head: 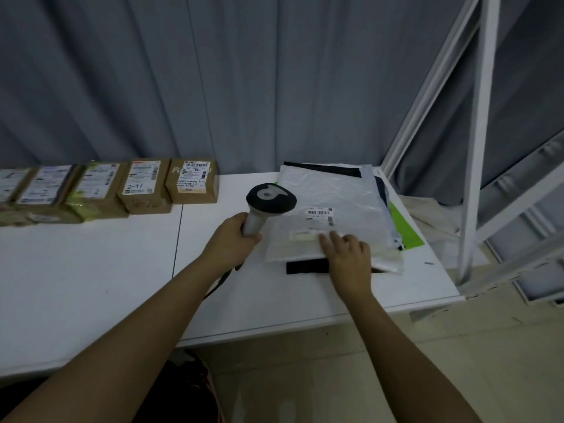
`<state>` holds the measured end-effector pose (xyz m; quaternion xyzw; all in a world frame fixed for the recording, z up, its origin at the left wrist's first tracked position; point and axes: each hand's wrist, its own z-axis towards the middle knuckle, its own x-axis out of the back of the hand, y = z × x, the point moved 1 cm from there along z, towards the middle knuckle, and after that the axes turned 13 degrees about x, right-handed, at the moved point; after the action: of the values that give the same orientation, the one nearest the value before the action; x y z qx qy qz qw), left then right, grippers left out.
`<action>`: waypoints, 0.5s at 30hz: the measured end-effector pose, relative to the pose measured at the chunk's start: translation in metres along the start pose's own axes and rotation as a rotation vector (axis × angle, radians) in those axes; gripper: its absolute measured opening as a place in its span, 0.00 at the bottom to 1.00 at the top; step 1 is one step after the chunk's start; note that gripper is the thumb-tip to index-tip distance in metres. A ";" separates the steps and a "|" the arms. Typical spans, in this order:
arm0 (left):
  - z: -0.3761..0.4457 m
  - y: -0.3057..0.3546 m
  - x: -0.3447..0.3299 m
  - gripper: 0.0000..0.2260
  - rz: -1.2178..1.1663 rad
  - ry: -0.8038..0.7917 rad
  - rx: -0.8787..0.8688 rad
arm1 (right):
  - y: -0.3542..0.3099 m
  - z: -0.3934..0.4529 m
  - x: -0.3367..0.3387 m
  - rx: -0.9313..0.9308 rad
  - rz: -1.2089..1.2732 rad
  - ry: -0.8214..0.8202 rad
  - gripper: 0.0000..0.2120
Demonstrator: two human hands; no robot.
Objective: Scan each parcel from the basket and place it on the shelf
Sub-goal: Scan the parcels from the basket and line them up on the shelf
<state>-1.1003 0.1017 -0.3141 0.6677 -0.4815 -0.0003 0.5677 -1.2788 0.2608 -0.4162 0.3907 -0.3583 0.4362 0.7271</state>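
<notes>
Two hands: left hand grips scanner, head aimed right; right hand flat on parcel

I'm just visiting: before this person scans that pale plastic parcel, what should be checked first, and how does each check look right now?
1. Scanner held firmly: ok, the left hand grips its handle.
2. Parcel held steady: ok, the right hand rests flat on its near edge.
3. Barcode label facing up and uncovered: ok, the fingers stop short of it.
4. Scanner head aimed at the label: cannot tell, it sits just left of the label and its window is hidden.
5. Parcel lying flat: ok, on top of a stack of other bags on the white table.
6. Free shelf space: cannot tell, only the white frame shows.
</notes>
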 end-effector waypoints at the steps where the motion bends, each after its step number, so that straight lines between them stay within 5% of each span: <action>1: -0.002 0.001 0.001 0.07 -0.005 0.003 -0.001 | 0.010 0.007 0.003 -0.049 -0.015 -0.027 0.20; 5: -0.011 0.005 0.008 0.09 -0.037 0.002 -0.007 | 0.027 0.017 0.011 -0.186 0.122 -0.582 0.34; 7: -0.018 0.005 0.015 0.10 -0.048 0.016 -0.009 | 0.018 0.011 0.012 -0.172 0.244 -0.820 0.32; 9: -0.026 0.003 0.026 0.12 -0.066 0.036 -0.004 | -0.005 0.012 0.021 -0.189 0.447 -0.732 0.29; 13: -0.047 -0.004 0.058 0.14 -0.108 0.093 -0.027 | -0.071 0.047 0.071 -0.307 1.033 -0.230 0.20; 15: -0.063 -0.009 0.080 0.13 -0.117 0.138 -0.038 | -0.106 0.071 0.109 -0.333 1.245 -0.121 0.19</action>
<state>-1.0171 0.0971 -0.2549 0.6823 -0.4013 0.0035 0.6111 -1.1554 0.2041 -0.3184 0.0158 -0.6210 0.6922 0.3675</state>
